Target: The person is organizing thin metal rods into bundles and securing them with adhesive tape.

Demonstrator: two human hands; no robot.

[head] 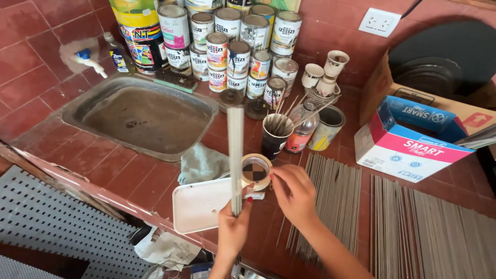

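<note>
left hand (233, 227) fisted upright, right hand (293, 194) fingers curled, palm down

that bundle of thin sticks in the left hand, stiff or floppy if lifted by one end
Probably fairly stiff: the bundle of thin sticks stands straight above the left hand. Likely light. Loose sticks might slide out; the right hand touches a tape roll.

Bare forearms, red-painted nails on left hand (233, 227)

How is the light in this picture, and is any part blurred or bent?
Head view: soft, even daylight, weak shadows; small glare on the tin lids; the left hand holding the rod bundle and the right hand by the tape roll look sharp; the sink edge curves slightly, wide-lens bending.
</note>
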